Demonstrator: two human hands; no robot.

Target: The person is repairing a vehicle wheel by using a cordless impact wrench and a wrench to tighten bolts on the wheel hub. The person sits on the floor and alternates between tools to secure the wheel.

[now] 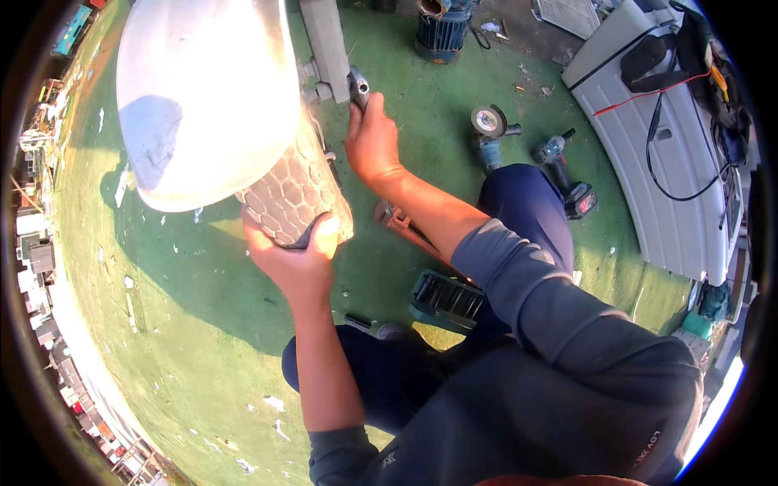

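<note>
A small wheel with a hexagon-patterned tread (296, 188) sits under a shiny pale metal fender (211, 89). My left hand (293, 263) is closed around the near end of the tire, thumb on the tread. Beside the wheel a grey metal arm (326, 44) ends in bolt fittings. There my right hand (374, 146) grips a metal wrench (358, 85), its head up against the end of that arm. Most of the wrench's handle is hidden in my fist. Glare washes out much of the fender.
On the green floor lie an angle grinder (488, 130), a cordless power tool (559, 162), an orange pipe wrench (405, 227) and a green case with sockets (444, 301). A blue motor (446, 32) stands behind. At right is a white panel (648, 138) with cables over it.
</note>
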